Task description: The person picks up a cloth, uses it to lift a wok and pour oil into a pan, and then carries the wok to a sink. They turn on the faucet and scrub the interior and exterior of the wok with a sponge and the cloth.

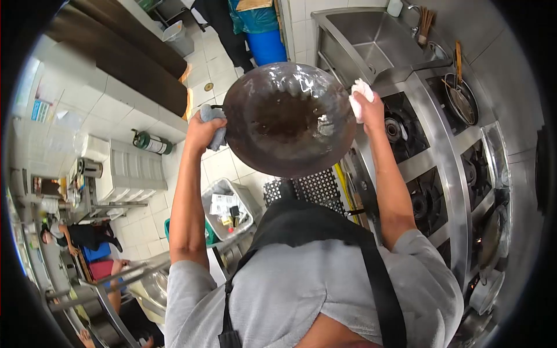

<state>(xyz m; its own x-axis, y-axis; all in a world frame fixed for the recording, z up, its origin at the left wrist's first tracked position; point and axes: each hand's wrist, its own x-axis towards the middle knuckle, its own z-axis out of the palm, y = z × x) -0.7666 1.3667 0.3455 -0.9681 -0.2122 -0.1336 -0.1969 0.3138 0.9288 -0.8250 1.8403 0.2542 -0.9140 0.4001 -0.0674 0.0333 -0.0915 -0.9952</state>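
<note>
Two cloths are gripped at opposite sides of the wok [284, 124]: the grey cloth [218, 137] is clenched in the left hand [204, 131], and the white cloth [362, 97] is pinched by the right hand [373, 111] against the rim. The wok is held up between the hands, its hollow exposed; whether liquid lies in the glossy dark bottom cannot be told. If one cloth were to slip on the metal, that side could be dropped and any contents tipped out. Should heat soak through the folds, a grip might be loosened too soon. Just below the hands, footing is given by a perforated mat [318, 188], which could be made slick by a spill. Beside the right hand, the wok's edge could be knocked against the stove [432, 130] if swung wide. Below the left hand, a waste bin [253, 196] could be struck. Farther off, ahead of both hands, dark-trousered legs [223, 29] could be splashed if the wok were tilted forward.
</note>
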